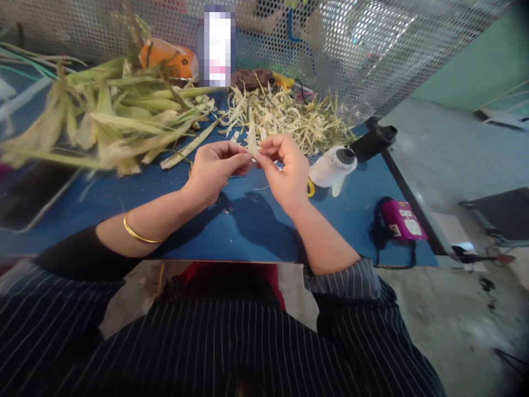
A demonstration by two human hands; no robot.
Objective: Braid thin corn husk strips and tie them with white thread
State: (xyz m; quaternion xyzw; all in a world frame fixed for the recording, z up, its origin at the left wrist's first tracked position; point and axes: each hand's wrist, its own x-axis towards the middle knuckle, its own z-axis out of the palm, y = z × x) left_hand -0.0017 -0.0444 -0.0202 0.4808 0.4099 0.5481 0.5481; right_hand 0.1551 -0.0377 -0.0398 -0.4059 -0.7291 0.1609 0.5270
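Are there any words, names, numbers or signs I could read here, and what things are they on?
There are none I can read.
Orange packet: a small dark mark, too blurred to read.
Bright pink box: pale patches like labels, too small and blurred to read.
Blocky pixelated rectangle at the top: blurred out, so any writing there is hidden.
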